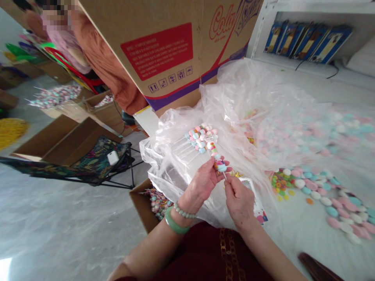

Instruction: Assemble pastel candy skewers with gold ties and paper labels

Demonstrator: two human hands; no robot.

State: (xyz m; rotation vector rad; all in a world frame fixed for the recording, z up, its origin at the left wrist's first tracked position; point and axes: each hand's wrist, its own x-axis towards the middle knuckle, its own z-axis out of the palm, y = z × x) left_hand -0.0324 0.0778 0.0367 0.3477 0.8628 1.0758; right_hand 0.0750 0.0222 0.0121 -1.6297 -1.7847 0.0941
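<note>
My left hand [205,179], with a green bangle and a bead bracelet on its wrist, is closed around the candies of a candy skewer [221,167]. The skewer carries pastel and brightly coloured pieces. Its short white stick is pinched between the thumb and finger of my right hand [239,197]. Just beyond my left hand lies a bunch of candy skewers [202,136], their white sticks pointing left on clear plastic sheeting [175,125]. Gold twist ties [236,174] and a printed card [259,207] are partly hidden by my right hand.
Loose pastel candies [345,207] and small fruit-coloured rings [281,181] cover the table's right side. A tall cardboard carton [175,50] stands behind. An open box of skewers [159,203] is below the table edge. A folding chair [96,164] and another person [108,58] are left.
</note>
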